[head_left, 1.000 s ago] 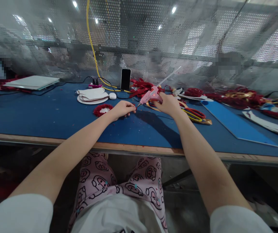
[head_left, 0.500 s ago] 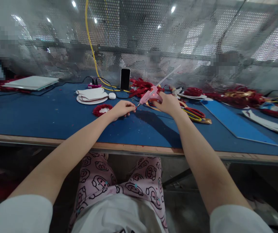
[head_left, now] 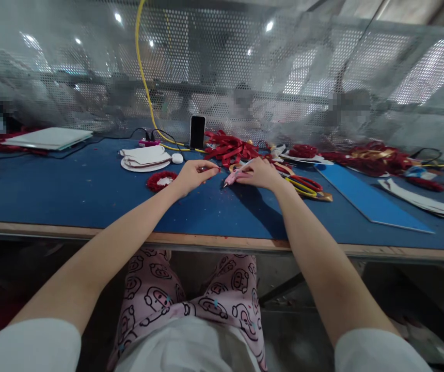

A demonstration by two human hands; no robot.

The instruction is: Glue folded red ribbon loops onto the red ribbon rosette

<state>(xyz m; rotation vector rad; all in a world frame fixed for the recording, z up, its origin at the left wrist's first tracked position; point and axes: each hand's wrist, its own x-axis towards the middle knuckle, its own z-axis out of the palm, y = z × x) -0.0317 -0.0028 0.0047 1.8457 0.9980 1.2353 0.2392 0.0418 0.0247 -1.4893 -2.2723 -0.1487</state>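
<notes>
Right of the white-centred red ring (head_left: 153, 182), left fingers (head_left: 208, 164) pinch a red bit (head_left: 219, 169); right fingers (head_left: 248, 180) grip a glue gun (head_left: 230, 179).

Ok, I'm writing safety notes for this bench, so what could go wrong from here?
The pink glue gun in the right hand points its nozzle down near the left hand; if hot, it might burn that hand. Glue could drip onto the blue tabletop. The tiny red piece pinched in the left hand might slip.
</notes>
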